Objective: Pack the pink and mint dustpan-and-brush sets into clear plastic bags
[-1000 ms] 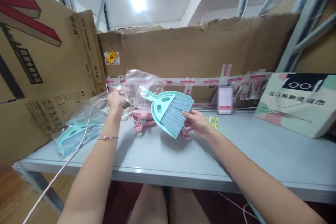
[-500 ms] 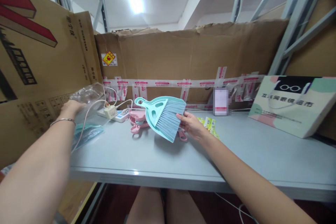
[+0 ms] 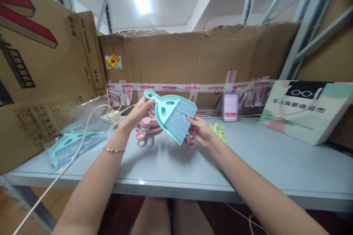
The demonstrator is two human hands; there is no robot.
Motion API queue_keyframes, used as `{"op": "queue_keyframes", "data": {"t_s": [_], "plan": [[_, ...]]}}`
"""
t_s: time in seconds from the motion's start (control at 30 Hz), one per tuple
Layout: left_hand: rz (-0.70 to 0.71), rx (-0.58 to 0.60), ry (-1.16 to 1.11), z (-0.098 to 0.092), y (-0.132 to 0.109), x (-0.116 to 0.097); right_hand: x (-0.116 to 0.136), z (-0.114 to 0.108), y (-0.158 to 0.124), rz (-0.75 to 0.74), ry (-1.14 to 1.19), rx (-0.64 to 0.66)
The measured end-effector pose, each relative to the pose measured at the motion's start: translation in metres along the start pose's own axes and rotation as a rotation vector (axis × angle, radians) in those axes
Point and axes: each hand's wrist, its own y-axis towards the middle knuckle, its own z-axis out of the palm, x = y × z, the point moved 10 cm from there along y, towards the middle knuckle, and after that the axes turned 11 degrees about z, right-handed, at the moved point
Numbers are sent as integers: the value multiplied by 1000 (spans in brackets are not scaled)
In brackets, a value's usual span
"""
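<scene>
The dustpan and brush are minty green, with pale blue bristles. At ten o'clock, a brown box has red shapes and black writing. At three o'clock, a pale green box has pink patches.

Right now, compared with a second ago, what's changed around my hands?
Your left hand let go of the clear, crinkled plastic bag off to the left and came back rightward to the handle end of the turquoise plastic dustpan; whether it grips there is unclear. Your right hand still holds the wide end, with the blue-bristled brush. The pink plastic pieces stayed put.
</scene>
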Motion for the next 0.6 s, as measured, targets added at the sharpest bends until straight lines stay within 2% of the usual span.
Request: {"op": "queue_keyframes", "data": {"t_s": [0.03, 0.07, 0.13, 0.2, 0.23, 0.27, 0.33, 0.37, 0.4, 0.43, 0.5, 0.6], "plan": [[-56, 102, -83, 15, -3, 10, -2, 2, 1, 12, -15, 20], [-74, 155, -166, 24, -5, 14, -5, 4, 1, 31, -36, 43], [-33, 175, -284, 26, -9, 11, -10, 9, 2, 76, -92, 91], [45, 149, -331, 20, -12, 1, -6, 6, 1, 38, -126, 52], [82, 121, -328, 15, -14, -3, 6, 0, -3, -59, -133, -34], [113, 94, -313, 10, -16, -8, 24, -9, -12, -217, -144, -159], [145, 79, -272, 8, -20, -14, 63, -12, -48, -631, -247, -404], [147, 98, -256, 12, -23, -16, 78, 1, -68, -819, -372, -455], [145, 132, -247, 18, -26, -18, 86, 22, -81, -957, -542, -442], [146, 171, -244, 25, -29, -21, 87, 46, -88, -1031, -726, -386], [165, 225, -244, 36, -36, -27, 78, 84, -87, -1036, -1027, -263], [232, 249, -210, 44, -42, -39, 67, 107, -77, -949, -1211, -204]]}}
